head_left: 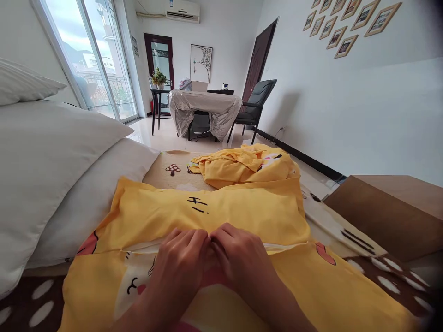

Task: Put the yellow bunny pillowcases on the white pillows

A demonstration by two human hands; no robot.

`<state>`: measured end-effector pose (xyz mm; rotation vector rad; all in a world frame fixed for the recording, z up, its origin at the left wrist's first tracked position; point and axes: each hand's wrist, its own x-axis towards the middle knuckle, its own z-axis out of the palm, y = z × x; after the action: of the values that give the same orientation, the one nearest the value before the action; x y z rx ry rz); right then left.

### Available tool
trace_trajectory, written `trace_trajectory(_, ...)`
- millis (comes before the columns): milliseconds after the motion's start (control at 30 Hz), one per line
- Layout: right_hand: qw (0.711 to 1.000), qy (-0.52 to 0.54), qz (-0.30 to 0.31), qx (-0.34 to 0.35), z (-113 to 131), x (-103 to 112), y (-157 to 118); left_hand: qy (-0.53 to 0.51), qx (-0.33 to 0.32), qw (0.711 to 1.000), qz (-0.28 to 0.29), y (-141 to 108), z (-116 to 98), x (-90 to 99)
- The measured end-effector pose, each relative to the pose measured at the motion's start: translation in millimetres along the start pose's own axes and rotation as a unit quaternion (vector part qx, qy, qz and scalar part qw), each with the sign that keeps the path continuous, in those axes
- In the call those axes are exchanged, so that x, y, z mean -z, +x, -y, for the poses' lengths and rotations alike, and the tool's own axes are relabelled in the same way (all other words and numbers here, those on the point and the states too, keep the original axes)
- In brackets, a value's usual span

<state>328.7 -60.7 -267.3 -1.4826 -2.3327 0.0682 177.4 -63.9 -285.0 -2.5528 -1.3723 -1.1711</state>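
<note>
A yellow cover [242, 210] with printed cartoon figures lies spread across the bed, its long zipper opening [282, 246] running from side to side. At the middle of that opening, my left hand [183, 258] has its fingers bent and pressed together on the fabric edge. My right hand [238, 258] is close beside it, fingers likewise curled onto the edge, the two thumbs and fingertips almost touching. Whatever lies between the fingertips is mostly hidden by the hands. A small white strip of the zipper shows on both sides of them.
White pillows [58, 152] are stacked at the left. Crumpled yellow fabric [242, 166] lies beyond the cover on the patterned bed sheet [166, 177]. A brown cardboard box [384, 216] stands at the right. Farther off are a covered table [204, 103] and a black chair [258, 103].
</note>
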Motion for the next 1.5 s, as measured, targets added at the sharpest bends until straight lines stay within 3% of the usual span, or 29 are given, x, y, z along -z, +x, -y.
trace_trajectory(167,0.999,-0.029,0.011,0.005,-2,6,1,0.023,0.047,0.998,0.039,5,6,15.5)
trace_trajectory(433,0.999,-0.044,0.015,0.005,-6,6,2,0.098,0.147,0.966,0.187,10,22,58.7)
trace_trajectory(600,0.997,-0.012,-0.052,0.050,6,3,-2,0.083,0.189,0.949,0.237,11,27,71.6)
trace_trajectory(733,0.982,0.062,-0.115,0.140,29,-10,-8,0.102,0.184,0.950,0.230,11,25,73.3)
trace_trajectory(1000,0.974,0.002,-0.068,0.217,32,-34,-2,0.204,0.165,0.923,0.281,12,22,71.8)
trace_trajectory(1200,0.975,0.048,-0.063,0.205,33,-30,-1,0.184,0.211,0.906,0.317,14,25,78.1)
trace_trajectory(1333,0.975,0.116,-0.097,0.163,33,-39,2,0.156,0.215,0.910,0.318,8,33,82.9)
trace_trajectory(1500,0.983,0.059,-0.080,0.153,29,-58,4,0.159,0.227,0.907,0.317,6,37,89.6)
